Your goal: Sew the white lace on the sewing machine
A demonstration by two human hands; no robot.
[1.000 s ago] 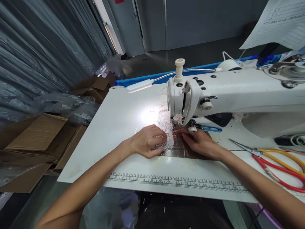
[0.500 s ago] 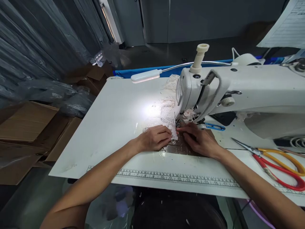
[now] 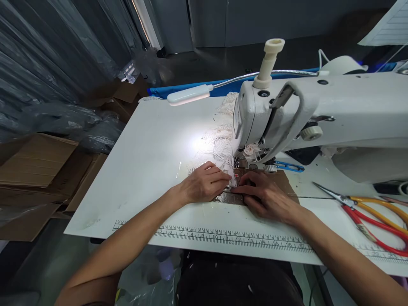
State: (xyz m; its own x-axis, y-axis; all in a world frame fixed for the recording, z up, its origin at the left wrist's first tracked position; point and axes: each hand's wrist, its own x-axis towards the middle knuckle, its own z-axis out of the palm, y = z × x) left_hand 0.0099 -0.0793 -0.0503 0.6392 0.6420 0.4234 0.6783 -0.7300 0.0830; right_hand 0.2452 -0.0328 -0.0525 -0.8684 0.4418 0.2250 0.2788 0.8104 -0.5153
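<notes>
A strip of pale lace (image 3: 219, 146) runs toward me along the left side of the white sewing machine's head (image 3: 251, 114). My left hand (image 3: 207, 183) rests over its near end, fingers bent together and gripping the fabric beside the presser foot (image 3: 237, 162). From the other side, my right hand (image 3: 269, 194) lies low on the brown plate (image 3: 285, 182), in front of the needle area. Its fingers are apart, and one outstretched fingertip touches the lace's near edge. The right thumb is partly tucked under the hand.
Blue thread snips (image 3: 288, 166) lie behind my right hand. Scissors with red and orange handles (image 3: 360, 208) are at the right. A lamp (image 3: 190, 94) lights the white table (image 3: 127, 170), which has a printed ruler (image 3: 204, 235) along its front. Cardboard boxes (image 3: 38, 165) stand left.
My right hand has drawn back from the presser foot toward me, and a finger now reaches the lace's near end. My left hand stays on the lace. The view has shifted slightly.
</notes>
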